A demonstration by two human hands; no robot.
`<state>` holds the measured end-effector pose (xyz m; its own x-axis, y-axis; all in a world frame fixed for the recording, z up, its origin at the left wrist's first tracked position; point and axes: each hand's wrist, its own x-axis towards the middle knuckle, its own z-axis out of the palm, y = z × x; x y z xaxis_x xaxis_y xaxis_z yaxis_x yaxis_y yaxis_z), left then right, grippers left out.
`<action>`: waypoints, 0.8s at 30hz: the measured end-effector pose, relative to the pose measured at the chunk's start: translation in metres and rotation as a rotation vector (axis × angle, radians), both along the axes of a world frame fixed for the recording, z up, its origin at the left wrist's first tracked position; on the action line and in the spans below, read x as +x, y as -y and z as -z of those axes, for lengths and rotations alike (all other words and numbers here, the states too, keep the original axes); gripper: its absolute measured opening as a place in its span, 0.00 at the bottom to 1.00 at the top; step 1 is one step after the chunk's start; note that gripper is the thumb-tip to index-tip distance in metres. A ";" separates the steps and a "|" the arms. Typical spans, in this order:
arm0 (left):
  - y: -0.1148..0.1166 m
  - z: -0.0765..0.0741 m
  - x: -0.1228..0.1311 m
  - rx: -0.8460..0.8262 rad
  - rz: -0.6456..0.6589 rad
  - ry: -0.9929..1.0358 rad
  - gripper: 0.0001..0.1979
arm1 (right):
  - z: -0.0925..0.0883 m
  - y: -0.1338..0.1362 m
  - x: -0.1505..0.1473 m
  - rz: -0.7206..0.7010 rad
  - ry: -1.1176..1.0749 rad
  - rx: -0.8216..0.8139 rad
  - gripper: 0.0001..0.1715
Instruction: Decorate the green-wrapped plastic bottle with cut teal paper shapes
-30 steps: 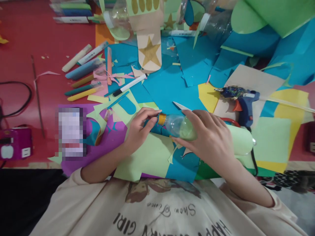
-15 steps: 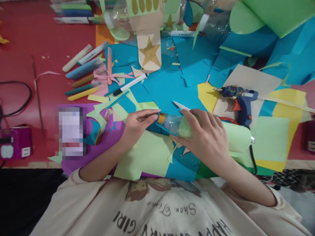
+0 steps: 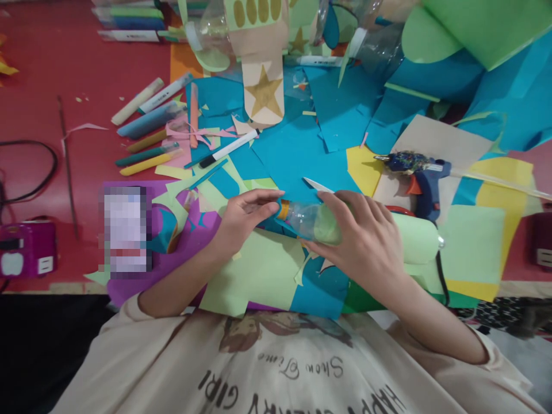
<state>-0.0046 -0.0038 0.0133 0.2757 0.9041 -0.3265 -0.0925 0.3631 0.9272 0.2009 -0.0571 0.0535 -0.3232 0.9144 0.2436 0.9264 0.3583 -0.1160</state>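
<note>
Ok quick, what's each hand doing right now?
Left hand: closed, pinching blue paper at the neck of the plastic bottle.
Right hand: closed around the plastic bottle.

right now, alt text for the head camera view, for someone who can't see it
A person's right hand holds a clear plastic bottle, lying sideways and wrapped in pale green paper, while the left hand pinches a blue paper piece at its orange neck. Around them lie paper scraps, markers and a blue glue gun on a red table.
</note>
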 end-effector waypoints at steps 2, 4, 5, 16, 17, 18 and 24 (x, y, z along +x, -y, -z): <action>-0.001 0.002 0.001 -0.082 0.057 0.124 0.22 | -0.004 0.000 0.002 -0.021 -0.046 -0.006 0.29; -0.002 0.003 0.002 -0.187 0.147 0.250 0.26 | -0.008 0.001 0.002 -0.042 -0.085 -0.023 0.29; -0.002 0.003 0.002 -0.234 0.190 0.299 0.26 | -0.010 0.001 0.002 -0.048 -0.098 -0.033 0.29; -0.001 0.004 0.003 -0.221 0.224 0.278 0.30 | -0.018 0.001 -0.001 -0.069 -0.130 -0.044 0.28; -0.001 0.003 0.003 -0.235 0.214 0.288 0.30 | -0.018 0.000 -0.001 -0.070 -0.135 -0.049 0.28; -0.001 0.002 0.003 -0.245 0.207 0.298 0.30 | -0.018 0.000 -0.001 -0.070 -0.140 -0.052 0.29; -0.005 -0.002 0.002 0.021 0.052 0.148 0.25 | -0.014 0.000 0.003 -0.047 -0.139 -0.047 0.30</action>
<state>-0.0030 0.0010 0.0153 0.3664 0.8935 -0.2596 -0.2101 0.3513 0.9124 0.2044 -0.0574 0.0673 -0.3321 0.9107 0.2457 0.8827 0.3919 -0.2594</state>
